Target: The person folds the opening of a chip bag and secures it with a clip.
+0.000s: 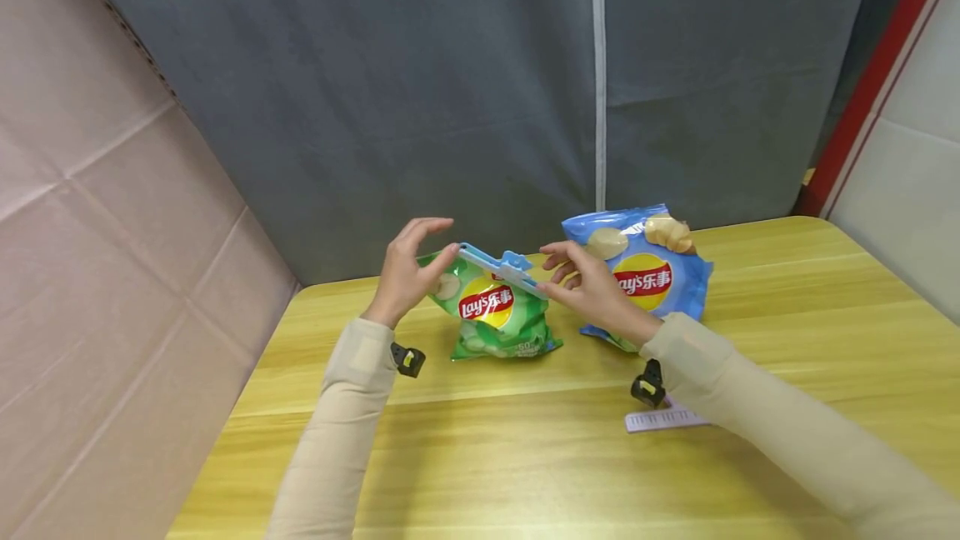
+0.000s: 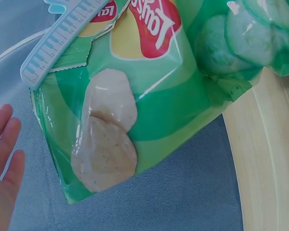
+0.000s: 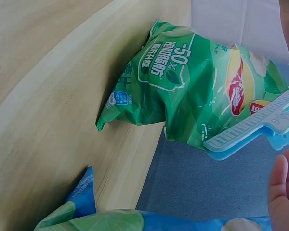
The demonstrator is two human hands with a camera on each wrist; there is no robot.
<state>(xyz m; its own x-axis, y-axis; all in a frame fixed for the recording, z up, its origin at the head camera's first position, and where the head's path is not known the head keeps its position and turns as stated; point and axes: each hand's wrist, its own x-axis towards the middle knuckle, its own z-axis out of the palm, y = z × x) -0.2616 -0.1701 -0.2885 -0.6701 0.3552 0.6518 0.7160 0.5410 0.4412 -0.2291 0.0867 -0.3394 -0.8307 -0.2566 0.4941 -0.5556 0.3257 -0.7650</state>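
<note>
A green Lay's chip bag (image 1: 495,323) stands slightly tilted on the table, with a light-blue bag clip (image 1: 501,267) across its top edge. At the clip's left end is my left hand (image 1: 411,269), its thumb close to the tip and its fingers loosely bent. My right hand (image 1: 596,290) hovers by the clip's other end, fingers relaxed. In the left wrist view, the fingers (image 2: 5,144) appear apart from the clip (image 2: 62,41). The right wrist view shows the palm (image 3: 284,192) below the clip (image 3: 255,120) with a gap between them. Whether either thumb touches the clip, I cannot tell.
A blue Lay's chip bag (image 1: 652,273) stands on the right, partly behind my right hand. A pale purple ruler-marked strip (image 1: 663,418) lies under my right forearm. The wooden table (image 1: 510,457) ends at a grey curtain (image 1: 375,107) behind.
</note>
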